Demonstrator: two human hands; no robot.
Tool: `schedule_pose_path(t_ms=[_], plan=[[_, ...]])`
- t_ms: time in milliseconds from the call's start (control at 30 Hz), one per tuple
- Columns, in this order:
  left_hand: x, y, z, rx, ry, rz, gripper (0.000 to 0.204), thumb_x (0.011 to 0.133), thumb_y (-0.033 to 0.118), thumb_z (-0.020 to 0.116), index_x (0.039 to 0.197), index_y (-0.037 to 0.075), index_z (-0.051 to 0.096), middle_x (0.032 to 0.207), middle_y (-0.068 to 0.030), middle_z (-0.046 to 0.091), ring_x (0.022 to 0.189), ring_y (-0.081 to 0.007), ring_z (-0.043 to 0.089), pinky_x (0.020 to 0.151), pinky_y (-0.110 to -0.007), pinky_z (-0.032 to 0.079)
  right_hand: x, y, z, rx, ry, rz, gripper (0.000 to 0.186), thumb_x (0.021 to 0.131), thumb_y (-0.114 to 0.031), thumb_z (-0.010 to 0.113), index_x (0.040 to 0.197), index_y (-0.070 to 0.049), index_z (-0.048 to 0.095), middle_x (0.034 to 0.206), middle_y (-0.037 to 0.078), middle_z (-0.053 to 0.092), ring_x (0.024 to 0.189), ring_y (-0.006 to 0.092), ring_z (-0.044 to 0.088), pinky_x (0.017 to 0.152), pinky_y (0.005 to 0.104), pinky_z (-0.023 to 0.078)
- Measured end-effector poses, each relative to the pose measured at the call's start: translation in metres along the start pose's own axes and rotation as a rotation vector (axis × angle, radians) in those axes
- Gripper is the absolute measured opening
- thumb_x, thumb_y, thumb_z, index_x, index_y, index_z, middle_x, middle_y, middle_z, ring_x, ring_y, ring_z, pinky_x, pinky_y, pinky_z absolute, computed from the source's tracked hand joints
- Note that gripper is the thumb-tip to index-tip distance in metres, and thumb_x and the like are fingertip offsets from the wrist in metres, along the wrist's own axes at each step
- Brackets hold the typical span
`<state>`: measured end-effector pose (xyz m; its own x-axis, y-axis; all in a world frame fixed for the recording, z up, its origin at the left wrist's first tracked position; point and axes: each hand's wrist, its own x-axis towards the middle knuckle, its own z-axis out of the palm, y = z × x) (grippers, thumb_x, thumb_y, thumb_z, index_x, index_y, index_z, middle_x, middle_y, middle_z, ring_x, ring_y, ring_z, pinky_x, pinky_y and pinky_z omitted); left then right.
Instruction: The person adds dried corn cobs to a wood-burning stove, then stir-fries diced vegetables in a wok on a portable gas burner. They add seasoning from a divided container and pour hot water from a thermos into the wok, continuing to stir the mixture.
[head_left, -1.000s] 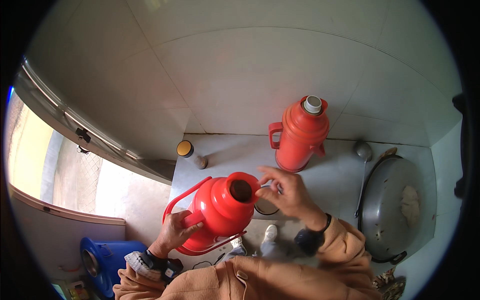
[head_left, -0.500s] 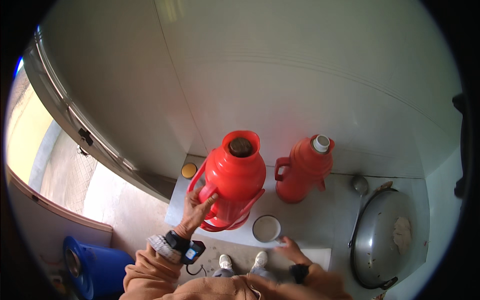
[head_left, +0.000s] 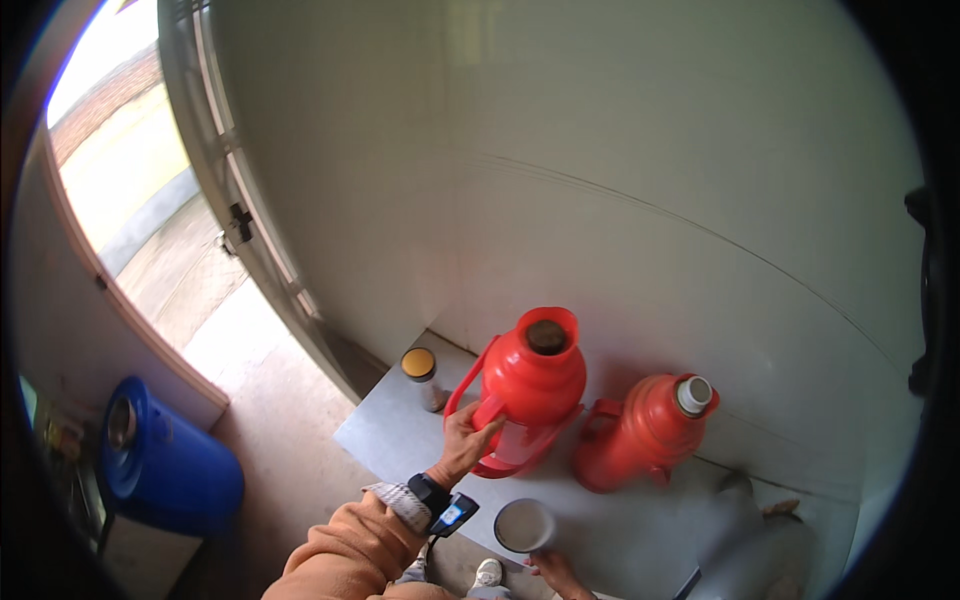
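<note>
Your left hand [head_left: 465,440] gripped the handle of the red flask [head_left: 530,385] standing uncapped on the worktop [head_left: 400,440]. Your right hand [head_left: 553,570], its closure unclear, touched the grey cup [head_left: 524,525]; pouring likely needed a steady tilt

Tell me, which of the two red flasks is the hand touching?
The larger red flask on the left, with the dark cork showing; the left hand grips its handle. The smaller red flask, white-capped, stands untouched.
</note>
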<state>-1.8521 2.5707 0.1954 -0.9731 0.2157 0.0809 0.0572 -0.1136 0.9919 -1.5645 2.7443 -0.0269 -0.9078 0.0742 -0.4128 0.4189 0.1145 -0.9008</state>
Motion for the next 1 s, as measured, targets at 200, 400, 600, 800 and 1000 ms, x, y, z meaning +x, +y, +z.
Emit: schedule_pose_path(t_ms=[200,400,600,800,1000], plan=[[-0.008,-0.033,0.01,0.052,-0.041,0.101,0.027,0.085,0.013,0.071,0.108,0.0,0.065,0.088,-0.0059,0.067,0.079,-0.0097,0.06,0.068,-0.027,0.05,0.011,0.011,-0.01,0.132,-0.109,0.126,0.032,0.093,-0.031,0.057,0.102,0.0,0.062,0.096,0.009,0.067,0.082,0.0189,0.067,0.068,0.0325,0.056],[-0.036,-0.004,-0.031,0.469,-0.091,0.232,0.061,0.085,0.032,0.071,0.13,0.002,0.044,0.118,-0.0187,0.054,0.109,-0.0312,0.055,0.094,-0.039,0.044,0.012,0.004,-0.013,0.315,-0.052,0.097,0.021,0.09,-0.022,0.06,0.088,-0.001,0.06,0.09,0.009,0.062,0.084,0.0197,0.065,0.064,0.0331,0.055],[-0.232,0.074,-0.217,0.542,0.004,0.003,0.055,0.088,0.031,0.07,0.13,0.005,0.046,0.12,-0.016,0.053,0.107,-0.0256,0.056,0.089,-0.035,0.049,-0.027,-0.067,0.007,0.191,-0.077,0.215,0.023,0.094,-0.026,0.057,0.1,-0.003,0.057,0.095,0.01,0.058,0.086,0.0214,0.055,0.071,0.0383,0.047],[-0.589,0.107,-0.371,0.577,0.666,-0.276,0.027,0.088,0.02,0.068,0.108,0.003,0.062,0.097,-0.0113,0.068,0.089,-0.0218,0.065,0.079,-0.033,0.054,-0.045,-0.09,0.138,-0.094,-0.332,0.162,0.031,0.098,-0.029,0.05,0.107,-0.001,0.059,0.103,0.011,0.061,0.093,0.0228,0.06,0.08,0.0372,0.05],[-0.898,0.118,-0.398,0.359,1.303,-0.415,0.026,0.087,0.021,0.067,0.106,0.002,0.064,0.101,-0.0112,0.069,0.094,-0.0204,0.066,0.083,-0.032,0.053,-0.115,-0.107,0.383,-0.154,-0.624,0.238,0.031,0.098,-0.028,0.049,0.109,-0.001,0.059,0.106,0.012,0.061,0.095,0.025,0.061,0.082,0.038,0.051]])
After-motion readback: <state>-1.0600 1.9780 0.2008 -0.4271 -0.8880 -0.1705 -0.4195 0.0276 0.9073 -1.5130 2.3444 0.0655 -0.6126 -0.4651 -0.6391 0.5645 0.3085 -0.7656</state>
